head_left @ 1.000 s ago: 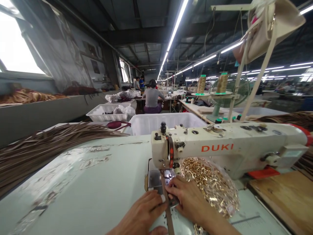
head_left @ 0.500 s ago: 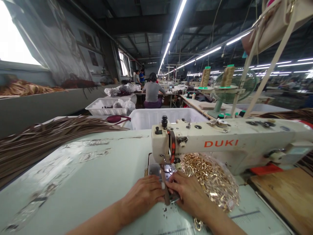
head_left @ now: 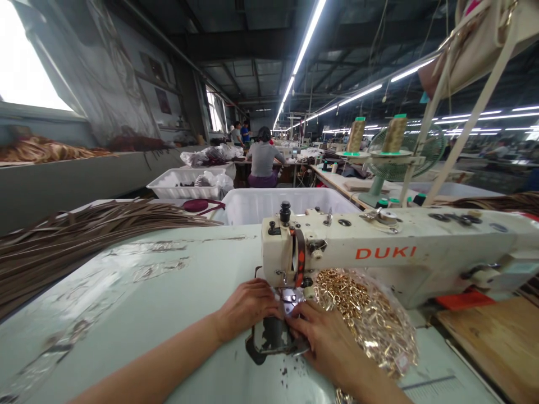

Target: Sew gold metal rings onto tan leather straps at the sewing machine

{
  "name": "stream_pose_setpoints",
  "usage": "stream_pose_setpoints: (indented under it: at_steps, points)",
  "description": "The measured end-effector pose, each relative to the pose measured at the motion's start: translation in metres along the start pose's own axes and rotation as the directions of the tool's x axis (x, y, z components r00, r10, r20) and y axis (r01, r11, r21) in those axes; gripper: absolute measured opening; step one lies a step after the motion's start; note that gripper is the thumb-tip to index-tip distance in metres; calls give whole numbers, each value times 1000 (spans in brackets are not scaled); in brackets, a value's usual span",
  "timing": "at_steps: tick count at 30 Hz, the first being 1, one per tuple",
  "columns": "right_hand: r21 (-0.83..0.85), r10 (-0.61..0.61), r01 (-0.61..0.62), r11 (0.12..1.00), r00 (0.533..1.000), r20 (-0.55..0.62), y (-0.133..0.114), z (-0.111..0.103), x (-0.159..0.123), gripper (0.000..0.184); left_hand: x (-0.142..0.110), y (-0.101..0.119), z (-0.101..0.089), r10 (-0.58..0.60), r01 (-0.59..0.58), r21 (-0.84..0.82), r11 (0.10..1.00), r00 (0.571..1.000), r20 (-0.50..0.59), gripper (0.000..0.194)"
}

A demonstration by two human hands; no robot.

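My left hand (head_left: 252,303) reaches up beside the needle area of a white sewing machine (head_left: 337,238). Its fingers are bent together at the left of the metal presser foot (head_left: 290,297); whatever lies in them is hidden. On the other side of the foot, my right hand (head_left: 322,331) is closed in a pinch, thumb and index finger at the foot's front edge. What this pinch holds, if anything, cannot be made out. In front of the foot shows the worn dark metal plate (head_left: 273,334) of the machine bed.
A clear bag of gold-coloured metal clasps (head_left: 370,314) lies under the machine arm, close to my right hand. Long brown straps (head_left: 105,227) are heaped at the left. Behind the machine stands a white bin (head_left: 248,205). A person (head_left: 263,160) sits farther ahead.
My left hand has moved forward, uncovering the dark plate. The narrow brown strap that showed between my hands is no longer visible there. My right hand stays nearly in place.
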State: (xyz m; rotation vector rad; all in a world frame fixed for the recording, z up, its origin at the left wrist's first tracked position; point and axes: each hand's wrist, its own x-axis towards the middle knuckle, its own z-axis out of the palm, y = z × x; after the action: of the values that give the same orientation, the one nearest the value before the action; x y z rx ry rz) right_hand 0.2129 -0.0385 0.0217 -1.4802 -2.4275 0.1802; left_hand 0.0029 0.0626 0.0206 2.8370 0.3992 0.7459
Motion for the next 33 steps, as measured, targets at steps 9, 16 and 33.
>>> stream_pose_setpoints:
  at_steps: [9, 16, 33]
  points:
    - [11, 41, -41, 999, 999, -11, -3, -1, 0, 24, 10, -30, 2, -75, 74, -53, 996, 997, -16, 28]
    - [10, 34, -33, 999, 999, -31, -4, -1, 1, 22, 18, -37, -6, -45, 56, -90, 994, 991, 127, 24]
    - [-19, 4, -5, 1000, 999, -33, -1, 2, -1, 26, -20, 23, -7, -297, 234, 308, 922, 939, 175, 49]
